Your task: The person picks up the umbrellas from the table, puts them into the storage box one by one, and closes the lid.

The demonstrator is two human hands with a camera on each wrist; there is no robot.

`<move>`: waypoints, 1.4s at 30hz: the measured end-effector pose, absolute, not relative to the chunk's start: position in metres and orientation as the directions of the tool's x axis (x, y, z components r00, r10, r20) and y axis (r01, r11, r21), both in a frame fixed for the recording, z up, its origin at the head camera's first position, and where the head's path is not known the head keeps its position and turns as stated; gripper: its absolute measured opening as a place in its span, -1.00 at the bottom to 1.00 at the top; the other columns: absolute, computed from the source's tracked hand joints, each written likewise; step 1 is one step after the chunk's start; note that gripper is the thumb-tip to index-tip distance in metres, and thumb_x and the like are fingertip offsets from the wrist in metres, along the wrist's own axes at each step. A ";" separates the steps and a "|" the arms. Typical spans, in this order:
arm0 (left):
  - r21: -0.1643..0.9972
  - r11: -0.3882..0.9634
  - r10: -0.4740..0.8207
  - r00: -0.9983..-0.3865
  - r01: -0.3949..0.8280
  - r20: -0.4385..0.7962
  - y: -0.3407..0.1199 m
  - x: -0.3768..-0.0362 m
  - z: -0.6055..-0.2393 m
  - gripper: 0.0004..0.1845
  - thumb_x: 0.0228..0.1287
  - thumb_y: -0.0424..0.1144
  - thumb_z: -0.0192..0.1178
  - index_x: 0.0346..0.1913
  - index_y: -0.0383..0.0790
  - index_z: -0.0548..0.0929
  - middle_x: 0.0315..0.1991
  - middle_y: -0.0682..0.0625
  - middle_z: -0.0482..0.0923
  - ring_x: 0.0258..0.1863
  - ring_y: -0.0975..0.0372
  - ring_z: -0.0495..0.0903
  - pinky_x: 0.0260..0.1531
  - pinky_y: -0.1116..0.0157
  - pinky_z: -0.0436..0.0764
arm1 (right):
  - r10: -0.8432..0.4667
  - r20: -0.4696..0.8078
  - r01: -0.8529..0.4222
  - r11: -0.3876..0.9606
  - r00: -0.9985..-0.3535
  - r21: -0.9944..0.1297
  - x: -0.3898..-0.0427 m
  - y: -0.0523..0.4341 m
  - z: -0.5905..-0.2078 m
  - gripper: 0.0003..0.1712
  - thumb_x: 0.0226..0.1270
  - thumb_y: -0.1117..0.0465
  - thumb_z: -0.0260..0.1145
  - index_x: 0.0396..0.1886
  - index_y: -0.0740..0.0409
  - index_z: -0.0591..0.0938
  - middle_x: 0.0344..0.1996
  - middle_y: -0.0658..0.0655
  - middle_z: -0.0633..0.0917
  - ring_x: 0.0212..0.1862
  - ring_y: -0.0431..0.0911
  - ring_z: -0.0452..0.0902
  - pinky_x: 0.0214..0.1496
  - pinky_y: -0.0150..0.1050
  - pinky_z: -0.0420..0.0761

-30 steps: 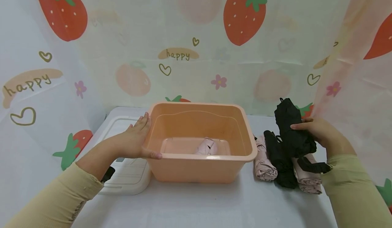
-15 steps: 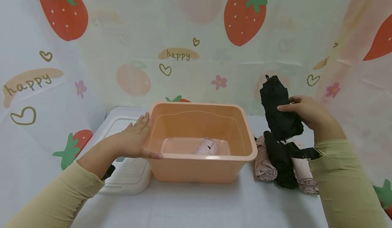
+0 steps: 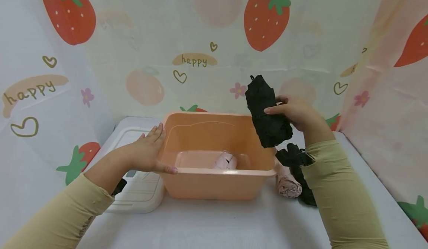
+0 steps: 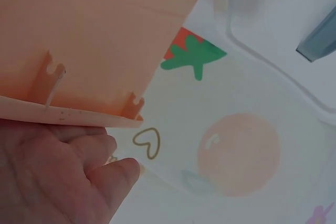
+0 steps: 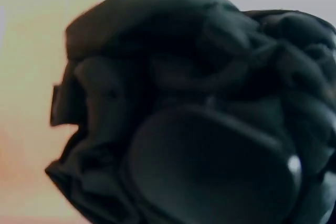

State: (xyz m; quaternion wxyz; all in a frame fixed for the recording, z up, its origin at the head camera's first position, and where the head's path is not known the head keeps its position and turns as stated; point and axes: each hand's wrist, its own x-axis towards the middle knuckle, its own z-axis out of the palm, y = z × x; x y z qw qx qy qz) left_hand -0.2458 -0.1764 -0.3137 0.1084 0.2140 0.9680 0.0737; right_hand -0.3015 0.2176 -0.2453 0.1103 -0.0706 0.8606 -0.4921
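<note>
A roll of black fabric (image 3: 265, 107), with a small loop at its upper end, hangs tilted over the right rim of a peach plastic tub (image 3: 214, 185). My right hand (image 3: 297, 117) holds it from the right, thumb across its near side. In the right wrist view, the black roll (image 5: 157, 72) fills most of the picture, showing bunched cloth and a smooth dark oval end. My left hand (image 3: 143, 154) rests against the tub's left side, fingers straight and thumb at the front rim. Inside the tub lies a pale pink bundle (image 3: 224, 161).
Right of the tub lie a pink fabric roll (image 3: 288, 185) and another black roll (image 3: 307, 194), partly behind my right sleeve (image 3: 337, 193). A white lid (image 3: 142, 195) lies flat at the tub's left, under my left forearm. A strawberry-print sheet (image 3: 147, 41) stands behind.
My right hand has lifted the black roll off the rolls at the right and carried it leftward to the tub's right rim. The left hand has stayed in place.
</note>
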 end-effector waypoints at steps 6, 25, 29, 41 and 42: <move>0.192 0.897 0.430 -0.886 0.398 -0.171 -0.175 -0.246 -0.315 0.48 -0.36 0.64 0.00 0.37 -0.49 -0.27 0.41 -0.31 -0.43 0.39 -0.10 -0.38 0.27 -0.15 -0.20 | -0.231 -0.146 0.014 0.493 -0.962 -0.870 -0.311 0.185 -0.247 -0.16 0.16 0.10 0.32 0.34 0.31 0.15 0.14 0.34 0.40 0.13 0.15 0.40 0.21 0.00 0.35; 0.220 0.896 0.425 -0.889 0.386 -0.169 -0.170 -0.246 -0.316 0.50 -0.39 0.64 0.02 0.37 -0.50 -0.28 0.41 -0.30 -0.46 0.39 -0.10 -0.40 0.27 -0.15 -0.20 | -0.265 -0.224 0.076 0.474 -0.938 -0.877 -0.323 0.094 -0.269 -0.23 0.10 0.12 0.37 0.25 0.32 0.29 0.00 0.23 0.50 -0.05 0.05 0.53 -0.02 -0.15 0.56; 0.213 0.897 0.424 -0.891 0.387 -0.165 -0.172 -0.244 -0.318 0.50 -0.38 0.64 0.00 0.37 -0.49 -0.29 0.41 -0.30 -0.47 0.39 -0.11 -0.40 0.26 -0.16 -0.19 | -0.274 -0.224 0.064 0.490 -0.935 -0.869 -0.323 0.076 -0.275 -0.36 0.09 0.11 0.38 0.12 0.32 0.40 -0.11 0.21 0.54 -0.16 0.03 0.57 -0.15 -0.19 0.61; 0.221 0.894 0.428 -0.889 0.390 -0.161 -0.175 -0.243 -0.316 0.48 -0.36 0.62 0.01 0.37 -0.49 -0.29 0.41 -0.30 -0.46 0.39 -0.13 -0.38 0.24 -0.20 -0.20 | -0.317 -0.312 0.127 0.492 -0.896 -0.862 -0.326 0.029 -0.293 -0.39 0.06 0.16 0.40 0.12 0.22 0.46 -0.24 0.15 0.59 -0.42 -0.07 0.58 -0.42 -0.28 0.59; 0.225 0.891 0.432 -0.887 0.393 -0.161 -0.174 -0.243 -0.316 0.48 -0.35 0.62 0.02 0.37 -0.49 -0.29 0.41 -0.30 -0.46 0.39 -0.13 -0.38 0.24 -0.20 -0.20 | -0.327 -0.322 0.137 0.480 -0.888 -0.867 -0.325 0.026 -0.294 -0.38 0.06 0.18 0.40 0.15 0.21 0.45 -0.22 0.14 0.59 -0.37 -0.06 0.60 -0.37 -0.27 0.61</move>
